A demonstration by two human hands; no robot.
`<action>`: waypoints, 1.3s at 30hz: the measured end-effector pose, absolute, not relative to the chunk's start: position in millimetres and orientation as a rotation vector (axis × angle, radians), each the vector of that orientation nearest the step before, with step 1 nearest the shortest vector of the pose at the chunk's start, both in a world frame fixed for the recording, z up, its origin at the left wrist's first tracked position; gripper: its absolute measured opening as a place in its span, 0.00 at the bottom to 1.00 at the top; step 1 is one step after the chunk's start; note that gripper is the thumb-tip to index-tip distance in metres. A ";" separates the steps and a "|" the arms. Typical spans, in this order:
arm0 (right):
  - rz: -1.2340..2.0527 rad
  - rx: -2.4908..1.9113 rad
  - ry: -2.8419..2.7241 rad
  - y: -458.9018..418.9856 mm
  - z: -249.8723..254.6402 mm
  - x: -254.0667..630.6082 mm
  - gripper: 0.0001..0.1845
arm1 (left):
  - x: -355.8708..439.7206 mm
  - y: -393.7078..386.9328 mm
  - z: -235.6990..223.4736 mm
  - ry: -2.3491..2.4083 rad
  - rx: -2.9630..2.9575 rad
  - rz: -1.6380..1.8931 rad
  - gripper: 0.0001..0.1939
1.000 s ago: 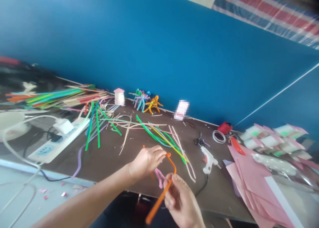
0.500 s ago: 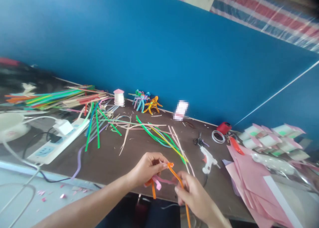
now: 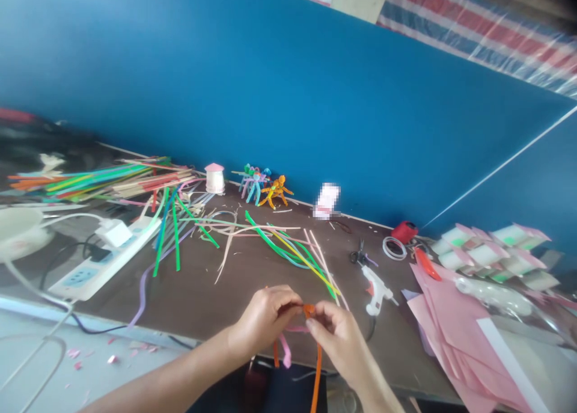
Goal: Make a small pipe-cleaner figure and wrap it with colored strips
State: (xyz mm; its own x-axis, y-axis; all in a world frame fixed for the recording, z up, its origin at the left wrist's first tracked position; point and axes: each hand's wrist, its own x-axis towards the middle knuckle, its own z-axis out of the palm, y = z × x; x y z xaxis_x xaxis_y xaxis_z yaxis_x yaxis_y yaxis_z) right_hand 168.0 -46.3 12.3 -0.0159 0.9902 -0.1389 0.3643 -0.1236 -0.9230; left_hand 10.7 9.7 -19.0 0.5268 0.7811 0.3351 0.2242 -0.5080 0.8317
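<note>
Between my fingertips, over the table's front edge, is a small coiled orange pipe cleaner. My left hand pinches it from the left, and my right hand pinches the same coil from the right. One long orange end hangs down below my right hand. A shorter orange piece and a pink pipe cleaner dangle beneath my left hand; how they join is hidden by the fingers. Green, yellow and pale pipe cleaners lie loose on the table just beyond my hands.
At the left are a power strip and a heap of coloured pipe cleaners. Small pipe-cleaner figures stand by the blue wall. A white glue gun, scissors and pink sheets lie on the right.
My right hand slid from along the orange pipe cleaner up to its coiled end, next to my left fingertips. Both hands came together, and my left hand lowered slightly toward me.
</note>
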 end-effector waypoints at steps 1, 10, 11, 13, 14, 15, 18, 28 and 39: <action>1.078 -1.565 -1.494 -46.0 14.7 169.1 0.08 | 11.2 8.7 -17.5 0.809 1.989 0.923 0.07; 1.108 -1.587 -1.629 -45.8 26.9 175.3 0.05 | 13.3 9.0 -16.3 0.674 1.267 0.562 0.15; 1.139 -1.558 -1.600 -47.0 28.1 173.7 0.05 | 12.6 10.1 -17.0 0.660 1.243 0.543 0.16; 1.244 -1.482 -1.513 -50.0 29.2 169.2 0.04 | 11.3 11.8 -16.7 0.660 1.237 0.528 0.16; 1.317 -1.436 -1.450 -51.6 28.6 166.8 0.04 | 10.9 12.2 -15.7 0.673 1.259 0.529 0.16; 1.397 -1.388 -1.372 -53.3 27.0 164.6 0.04 | 10.7 12.4 -14.2 0.696 1.313 0.542 0.15; 1.646 -1.281 -1.082 -57.8 17.1 161.4 0.09 | 10.0 11.2 -8.1 0.771 1.680 0.651 0.10; 1.820 -1.062 -0.695 -74.8 12.4 151.9 0.08 | 0.3 10.6 -15.1 0.714 2.596 0.995 0.09; 1.863 -1.056 -0.520 -92.0 -2.9 171.8 0.14 | -3.8 25.1 -11.1 0.829 2.281 0.907 0.10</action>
State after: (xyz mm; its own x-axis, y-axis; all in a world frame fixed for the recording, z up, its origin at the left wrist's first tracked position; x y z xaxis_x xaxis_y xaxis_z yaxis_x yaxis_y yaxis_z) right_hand 171.8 -92.0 -2.9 -0.2263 0.8617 -0.4542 -0.5016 -0.5028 -0.7040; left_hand -3.8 25.1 -11.1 0.5837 0.7047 0.4034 0.3384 -0.6627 0.6681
